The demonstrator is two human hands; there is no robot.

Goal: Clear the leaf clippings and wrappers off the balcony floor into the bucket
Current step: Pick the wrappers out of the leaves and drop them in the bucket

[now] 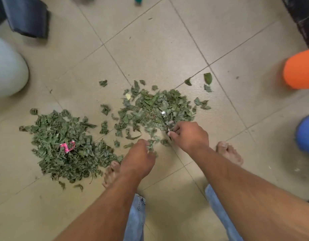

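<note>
My arms are bare to past the elbow — no sleeves, watch or rings on my left hand (137,160) or right hand (189,135). I'm in light blue jeans (137,216) (a stitched seam shows on one leg) — and barefoot (230,153).

Two heaps of green leaf clippings lie on the tiled floor, a left heap (63,145) and a right heap (155,110), with loose scraps strewn about them. There is one pink wrapper (67,146) and one silvery wrapper (163,113). Two bare hands, left hand (138,160) and right hand (189,134), and two bare feet, left foot (111,173) and right foot (229,153), show.
</note>
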